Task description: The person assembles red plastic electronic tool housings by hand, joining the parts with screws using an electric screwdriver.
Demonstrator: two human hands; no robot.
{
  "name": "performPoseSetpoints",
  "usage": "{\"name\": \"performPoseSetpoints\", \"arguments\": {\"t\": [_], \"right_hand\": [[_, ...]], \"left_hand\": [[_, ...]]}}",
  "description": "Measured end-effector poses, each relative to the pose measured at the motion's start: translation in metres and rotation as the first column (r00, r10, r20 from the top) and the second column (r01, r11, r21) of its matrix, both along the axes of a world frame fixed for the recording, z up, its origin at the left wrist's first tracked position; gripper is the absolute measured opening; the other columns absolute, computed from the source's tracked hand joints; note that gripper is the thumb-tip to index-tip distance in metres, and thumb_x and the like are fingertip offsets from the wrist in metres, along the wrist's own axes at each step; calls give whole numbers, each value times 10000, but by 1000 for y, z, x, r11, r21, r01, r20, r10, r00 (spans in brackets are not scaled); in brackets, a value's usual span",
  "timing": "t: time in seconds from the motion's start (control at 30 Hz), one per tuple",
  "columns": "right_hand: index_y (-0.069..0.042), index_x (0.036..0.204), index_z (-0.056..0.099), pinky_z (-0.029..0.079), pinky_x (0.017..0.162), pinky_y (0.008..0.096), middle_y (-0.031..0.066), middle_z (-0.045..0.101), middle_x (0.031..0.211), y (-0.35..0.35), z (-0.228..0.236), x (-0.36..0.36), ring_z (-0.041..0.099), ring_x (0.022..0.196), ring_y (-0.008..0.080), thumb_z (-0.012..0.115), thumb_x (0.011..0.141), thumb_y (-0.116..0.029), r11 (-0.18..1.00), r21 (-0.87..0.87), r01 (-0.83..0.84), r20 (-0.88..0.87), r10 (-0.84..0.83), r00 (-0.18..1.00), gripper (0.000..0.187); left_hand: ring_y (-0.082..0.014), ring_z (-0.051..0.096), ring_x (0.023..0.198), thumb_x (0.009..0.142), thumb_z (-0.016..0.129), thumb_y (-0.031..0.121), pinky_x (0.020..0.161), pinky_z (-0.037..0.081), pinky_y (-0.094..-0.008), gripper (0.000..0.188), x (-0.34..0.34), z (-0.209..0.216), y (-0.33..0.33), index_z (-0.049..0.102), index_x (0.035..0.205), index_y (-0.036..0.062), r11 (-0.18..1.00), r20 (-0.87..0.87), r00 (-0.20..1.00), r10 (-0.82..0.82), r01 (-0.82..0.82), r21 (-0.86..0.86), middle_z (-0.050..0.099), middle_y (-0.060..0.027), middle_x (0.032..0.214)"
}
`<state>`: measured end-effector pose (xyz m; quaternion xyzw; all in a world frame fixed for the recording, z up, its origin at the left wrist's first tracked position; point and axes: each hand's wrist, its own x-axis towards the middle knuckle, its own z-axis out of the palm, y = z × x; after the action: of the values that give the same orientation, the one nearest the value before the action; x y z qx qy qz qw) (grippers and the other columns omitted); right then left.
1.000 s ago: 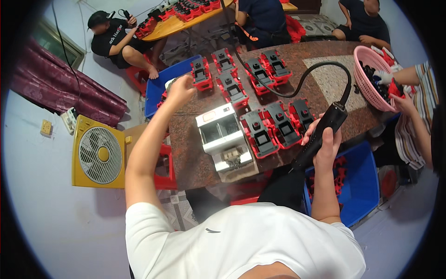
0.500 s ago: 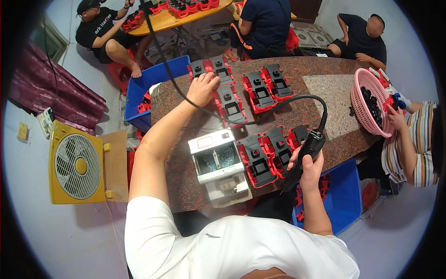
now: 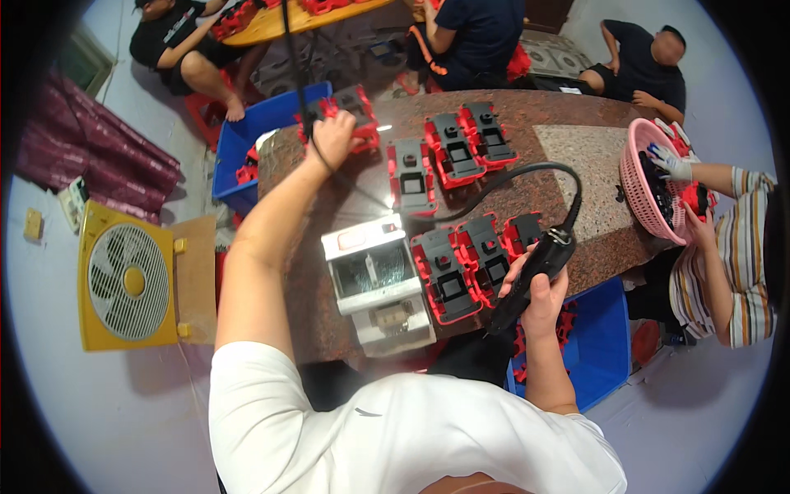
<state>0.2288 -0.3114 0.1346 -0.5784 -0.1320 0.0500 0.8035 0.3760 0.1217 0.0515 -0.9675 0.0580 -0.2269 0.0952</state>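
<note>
My left hand (image 3: 332, 142) reaches far across the table, its fingers closed over a red-and-black plastic housing (image 3: 355, 107); the hand partly hides it. In my right hand (image 3: 545, 306) is a black corded electric screwdriver (image 3: 533, 278), its tip pointing down and left. Beside the screwdriver stand several similar red-and-black housings (image 3: 451, 286) in a row. Farther off, a single housing (image 3: 411, 183) lies next to a pair of others (image 3: 454, 156). A white screw feeder (image 3: 360, 236) with a dark open tray sits left of the near row.
The screwdriver cable (image 3: 527, 170) loops over the stone table (image 3: 588, 222). At right, a co-worker in a striped shirt handles parts by a pink basket (image 3: 643, 191). Blue bins (image 3: 605, 337) flank the table; a yellow fan (image 3: 132, 280) stands left. Other people sit beyond.
My left hand has moved left, shifting the far-left housings away from the single one, which stays. My right hand still holds the screwdriver. The co-worker's gloved hand has moved into the pink basket.
</note>
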Motion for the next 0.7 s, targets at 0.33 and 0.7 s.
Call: {"name": "performPoseSetpoints", "arguments": {"t": [0.33,0.7], "right_hand": [[-18,1182,440,514,505,293,122,564,782,1,1,-12,583,591,174,647,869,-473,986,143,-85,44,80,996,590],[5,1194,421,510,534,289,128,562,819,55,27,-64,576,622,174,628,872,-513,963,152,-222,238,183,954,644]], "left_hand": [[-293,552,998,661,781,210,790,408,-418,602,-319,29,-25,525,1187,69,967,-63,990,128,-138,-216,539,-111,1256],[-361,558,964,612,831,136,759,455,-434,705,-318,22,-55,468,1211,58,876,-33,946,321,-310,-369,460,-149,1255]]}}
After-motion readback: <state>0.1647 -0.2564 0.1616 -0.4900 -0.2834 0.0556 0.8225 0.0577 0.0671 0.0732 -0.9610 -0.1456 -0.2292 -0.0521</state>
